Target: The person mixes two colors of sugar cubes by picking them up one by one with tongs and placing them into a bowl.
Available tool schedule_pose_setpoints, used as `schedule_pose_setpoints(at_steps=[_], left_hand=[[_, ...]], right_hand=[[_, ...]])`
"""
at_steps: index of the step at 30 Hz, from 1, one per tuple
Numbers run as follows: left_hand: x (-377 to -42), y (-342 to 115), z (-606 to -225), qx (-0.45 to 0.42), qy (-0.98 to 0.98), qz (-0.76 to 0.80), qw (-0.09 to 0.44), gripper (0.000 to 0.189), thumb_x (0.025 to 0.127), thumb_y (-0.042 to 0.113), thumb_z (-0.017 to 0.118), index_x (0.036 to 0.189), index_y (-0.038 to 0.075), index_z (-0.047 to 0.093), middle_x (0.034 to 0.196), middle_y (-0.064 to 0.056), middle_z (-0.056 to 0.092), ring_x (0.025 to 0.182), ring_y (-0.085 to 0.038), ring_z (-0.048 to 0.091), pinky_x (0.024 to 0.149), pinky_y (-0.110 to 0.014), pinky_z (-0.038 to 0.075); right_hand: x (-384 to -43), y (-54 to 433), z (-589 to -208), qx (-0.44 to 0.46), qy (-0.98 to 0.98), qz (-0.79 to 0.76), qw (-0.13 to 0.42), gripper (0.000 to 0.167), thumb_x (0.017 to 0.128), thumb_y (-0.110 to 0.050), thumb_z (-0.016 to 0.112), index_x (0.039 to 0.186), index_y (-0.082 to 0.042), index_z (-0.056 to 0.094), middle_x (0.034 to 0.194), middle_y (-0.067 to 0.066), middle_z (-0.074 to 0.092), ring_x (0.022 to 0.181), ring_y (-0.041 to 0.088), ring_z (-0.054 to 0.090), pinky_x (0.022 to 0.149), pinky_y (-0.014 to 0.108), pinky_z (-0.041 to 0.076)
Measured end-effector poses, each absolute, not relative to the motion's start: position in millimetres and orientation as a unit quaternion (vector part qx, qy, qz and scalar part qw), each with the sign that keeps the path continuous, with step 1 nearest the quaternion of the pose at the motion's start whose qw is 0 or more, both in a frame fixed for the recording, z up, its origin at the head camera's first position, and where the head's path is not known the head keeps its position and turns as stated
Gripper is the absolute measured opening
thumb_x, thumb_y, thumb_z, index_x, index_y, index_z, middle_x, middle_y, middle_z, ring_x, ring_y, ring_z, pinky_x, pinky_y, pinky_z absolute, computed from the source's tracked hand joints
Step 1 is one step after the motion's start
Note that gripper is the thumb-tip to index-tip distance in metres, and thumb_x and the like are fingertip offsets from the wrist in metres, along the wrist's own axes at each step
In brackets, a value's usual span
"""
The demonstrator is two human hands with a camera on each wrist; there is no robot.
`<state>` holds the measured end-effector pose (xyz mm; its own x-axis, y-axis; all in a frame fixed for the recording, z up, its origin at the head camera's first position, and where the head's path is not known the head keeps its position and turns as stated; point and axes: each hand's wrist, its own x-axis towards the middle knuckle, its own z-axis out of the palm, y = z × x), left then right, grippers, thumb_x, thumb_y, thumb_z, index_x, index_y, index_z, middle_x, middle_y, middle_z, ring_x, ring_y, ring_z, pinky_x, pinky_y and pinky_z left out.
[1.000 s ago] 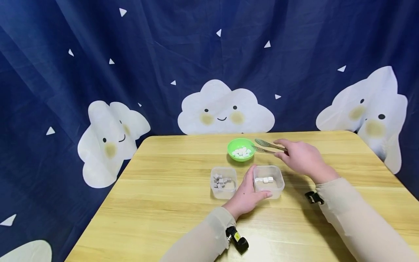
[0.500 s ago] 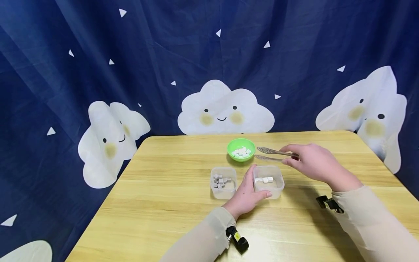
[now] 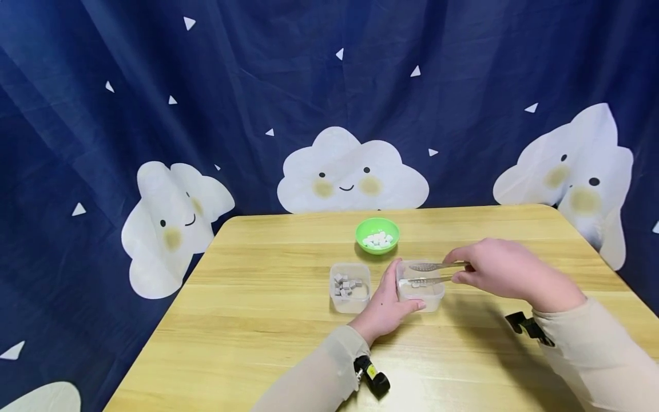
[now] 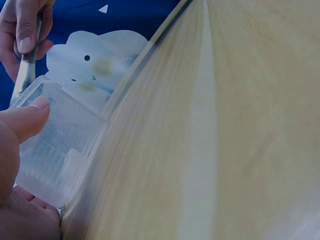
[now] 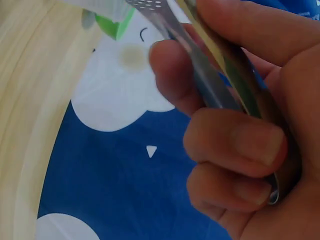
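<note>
My left hand (image 3: pixel 385 309) grips a clear plastic container (image 3: pixel 432 305) by its left side, thumb along the front wall and fingers behind. White cubes (image 3: pixel 416 284) lie inside it, partly covered by metal tongs (image 3: pixel 435 266). Those tongs are held in my right hand (image 3: pixel 507 276), fingers curled round the handles in the right wrist view. Their perforated tips stand apart, over or inside the container; whether they touch a cube I cannot tell. In the left wrist view, the tongs (image 4: pixel 27 75) point down behind the container (image 4: pixel 75 125).
A second clear container (image 3: pixel 350 308) with several grey cubes (image 3: pixel 344 286) stands left of my left hand. Behind the containers is a green bowl (image 3: pixel 377 225) holding several white cubes (image 3: pixel 378 238). A dark blue cloud-print curtain (image 3: pixel 257 86) hangs beyond the wooden table (image 3: pixel 247 320).
My right hand has drawn the tongs away from the green bowl, to the right and then nearer, down to the right container. My left hand keeps its grip there.
</note>
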<state>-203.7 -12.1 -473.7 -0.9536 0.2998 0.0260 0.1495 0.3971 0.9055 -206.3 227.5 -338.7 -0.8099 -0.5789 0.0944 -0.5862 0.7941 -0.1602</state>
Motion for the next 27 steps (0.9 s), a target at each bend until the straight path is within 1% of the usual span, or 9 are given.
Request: schedule_pose_setpoints(at_steps=[3,9,17,22,24,27], left_hand=[[-203.6,-12.5,-473.2,0.137,0.832,0.533,0.069,0.103,0.085,0.036,0.083,0.162,0.032,0.014,0.161,0.003,0.031,0.142,-0.016,0.036,0.119,-0.043,0.026],[-203.5,-12.8,-473.5,0.134,0.831,0.534,0.074,0.104,0.084,0.037,0.083,0.161,0.037,0.013,0.161,0.005,0.030,0.142,-0.015,0.036,0.118,-0.044,0.027],[-202.6,-12.8,-473.1,0.132,0.828,0.539,0.077,0.104,0.084,0.038,0.083,0.161,0.035,0.014,0.160,0.005,0.032,0.138,-0.014,0.040,0.117,-0.042,0.029],[-202.2,-13.4,-472.5,0.138,0.829,0.536,0.074,0.104,0.085,0.038,0.083,0.162,0.033,0.014,0.160,0.004,0.032,0.138,-0.014,0.040,0.117,-0.040,0.030],[-202.2,-13.6,-472.6,0.140,0.830,0.534,0.075,0.104,0.085,0.039,0.083,0.162,0.032,0.014,0.160,0.004,0.031,0.138,-0.014,0.040,0.117,-0.040,0.030],[-202.3,-13.9,-472.7,0.140,0.833,0.531,0.074,0.104,0.085,0.040,0.082,0.162,0.033,0.013,0.161,0.005,0.030,0.138,-0.014,0.040,0.117,-0.042,0.030]], right_hand=[[-207.3,221.0,-342.9,0.320,-0.944,0.072,0.032,0.024,0.085,-0.028,0.082,0.108,-0.027,0.076,0.089,-0.012,0.071,0.067,0.005,0.057,0.056,0.038,0.049],[-209.0,204.9,-350.1,0.336,-0.940,0.043,0.040,0.019,0.080,-0.025,0.084,0.096,-0.030,0.075,0.087,-0.013,0.071,0.070,0.011,0.063,0.055,0.040,0.050],[-210.8,188.9,-353.1,0.325,-0.944,0.016,0.046,0.018,0.079,-0.019,0.083,0.082,-0.030,0.069,0.072,-0.014,0.063,0.059,0.010,0.055,0.045,0.038,0.044],[-210.3,187.7,-353.6,0.334,-0.940,0.011,0.067,0.028,0.078,-0.018,0.085,0.072,-0.031,0.060,0.064,-0.016,0.055,0.054,0.009,0.049,0.043,0.037,0.041],[-210.7,188.4,-354.6,0.337,-0.939,0.009,0.071,0.030,0.078,-0.018,0.085,0.072,-0.031,0.059,0.064,-0.016,0.054,0.054,0.009,0.049,0.043,0.037,0.041],[-211.8,189.1,-355.2,0.336,-0.939,0.008,0.070,0.024,0.077,-0.019,0.085,0.076,-0.030,0.064,0.067,-0.015,0.058,0.055,0.009,0.051,0.043,0.037,0.042]])
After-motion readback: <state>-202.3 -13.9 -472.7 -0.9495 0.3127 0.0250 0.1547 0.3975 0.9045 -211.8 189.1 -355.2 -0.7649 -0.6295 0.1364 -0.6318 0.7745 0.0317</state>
